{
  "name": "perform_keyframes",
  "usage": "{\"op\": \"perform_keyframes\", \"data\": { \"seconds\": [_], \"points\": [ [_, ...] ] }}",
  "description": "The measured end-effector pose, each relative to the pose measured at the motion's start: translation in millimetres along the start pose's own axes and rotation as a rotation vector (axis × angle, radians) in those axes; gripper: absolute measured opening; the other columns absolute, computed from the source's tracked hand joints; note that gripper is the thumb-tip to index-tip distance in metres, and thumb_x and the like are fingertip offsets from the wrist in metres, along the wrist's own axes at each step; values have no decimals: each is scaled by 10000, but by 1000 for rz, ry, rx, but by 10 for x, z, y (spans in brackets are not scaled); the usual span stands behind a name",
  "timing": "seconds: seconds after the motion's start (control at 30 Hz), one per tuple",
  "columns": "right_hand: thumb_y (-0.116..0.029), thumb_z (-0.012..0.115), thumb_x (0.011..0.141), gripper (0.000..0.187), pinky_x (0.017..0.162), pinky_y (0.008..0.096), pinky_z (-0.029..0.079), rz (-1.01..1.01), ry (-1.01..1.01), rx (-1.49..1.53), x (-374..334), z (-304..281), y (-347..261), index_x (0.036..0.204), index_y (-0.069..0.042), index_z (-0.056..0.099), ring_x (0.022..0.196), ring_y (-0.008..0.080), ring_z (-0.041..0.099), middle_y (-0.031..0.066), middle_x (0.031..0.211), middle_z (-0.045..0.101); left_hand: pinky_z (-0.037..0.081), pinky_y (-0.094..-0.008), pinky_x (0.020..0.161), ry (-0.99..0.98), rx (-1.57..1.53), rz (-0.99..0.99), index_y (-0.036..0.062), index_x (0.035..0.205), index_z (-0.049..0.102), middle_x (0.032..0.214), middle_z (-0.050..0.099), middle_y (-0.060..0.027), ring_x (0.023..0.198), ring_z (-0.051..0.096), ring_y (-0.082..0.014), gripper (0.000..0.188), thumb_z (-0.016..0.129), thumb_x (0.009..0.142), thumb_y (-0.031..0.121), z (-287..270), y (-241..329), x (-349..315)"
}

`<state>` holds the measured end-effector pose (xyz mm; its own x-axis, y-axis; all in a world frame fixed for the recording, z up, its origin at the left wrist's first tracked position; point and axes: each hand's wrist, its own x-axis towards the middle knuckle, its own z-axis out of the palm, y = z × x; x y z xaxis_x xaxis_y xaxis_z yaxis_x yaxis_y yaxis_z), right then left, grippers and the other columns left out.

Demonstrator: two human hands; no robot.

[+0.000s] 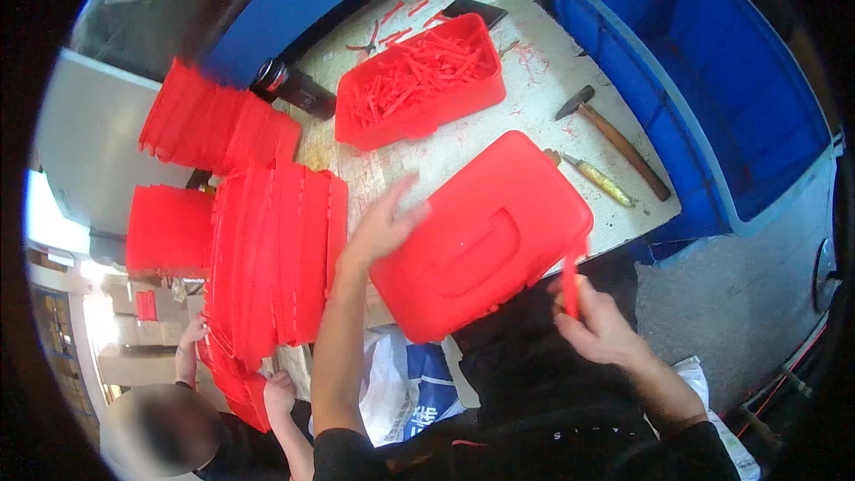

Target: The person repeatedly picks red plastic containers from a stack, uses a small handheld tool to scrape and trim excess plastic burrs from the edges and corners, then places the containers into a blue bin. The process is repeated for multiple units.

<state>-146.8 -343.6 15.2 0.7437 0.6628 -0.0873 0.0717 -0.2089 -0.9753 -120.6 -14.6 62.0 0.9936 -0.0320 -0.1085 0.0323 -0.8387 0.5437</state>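
A red plastic lid point(481, 232) with rounded corners and a recessed handle shape lies slantwise at the table's near edge. My left hand point(387, 224) is beside its left edge, fingers spread, holding nothing; whether the fingertips touch it I cannot tell. At the lid's lower right corner, my right hand point(598, 325) is closed on a narrow red strip point(571, 285), which points up toward that corner. Behind the lid stands a red box point(423, 125), filled with loose red plastic strips point(419, 76).
Stacked red plastic parts point(276, 249) rise on the left, near a dark bottle point(298, 89). A hammer point(614, 138) and a yellowish-handled tool point(601, 181) lie right of the lid. A large blue bin point(659, 89) stands at right. A co-worker point(258, 445) handles red parts at lower left.
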Motion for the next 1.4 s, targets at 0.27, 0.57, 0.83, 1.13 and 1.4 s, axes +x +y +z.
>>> {"op": "perform_keyframes", "data": {
  "seconds": [0.27,0.57,0.83,1.13,1.4],
  "points": [
    [-94,565,836,424,721,528,517,-254,111,-452,1081,367,168,1194,105,454,769,476,635,278,801,639,519,-462,876,427,73,-659,49,1385,532,1122,693,-255,1035,673,-423,572,530,993,466,549,-459,-929],
    [-241,462,1076,194,479,211,330,198,0,461,1255,92,-462,1092,-66,545,558,24,399,-48,724,462,462,-431,999,708,-144,-407,-8,1323,562,1254,622,-231,1178,590,-375,456,614,974,280,510,-215,-629],
    [-248,459,1074,194,466,223,345,540,91,143,1520,551,-475,1075,-69,534,562,32,401,-53,715,455,486,-476,940,345,-21,-380,12,1129,681,1072,708,-212,1059,642,-423,548,543,955,513,297,-974,506],
    [-94,520,1029,118,610,299,453,221,232,-360,1328,928,-380,1062,-1,583,675,129,537,62,758,580,547,-503,797,535,-8,-387,50,903,767,875,735,-202,858,713,-393,501,592,912,519,389,-800,446],
    [-170,531,1041,154,483,194,340,321,306,-200,1467,912,-306,1099,-55,615,564,23,443,-20,763,564,528,-518,815,461,-24,-326,49,990,741,916,717,-241,892,690,-432,574,557,921,588,401,-878,449]
  ]
}}
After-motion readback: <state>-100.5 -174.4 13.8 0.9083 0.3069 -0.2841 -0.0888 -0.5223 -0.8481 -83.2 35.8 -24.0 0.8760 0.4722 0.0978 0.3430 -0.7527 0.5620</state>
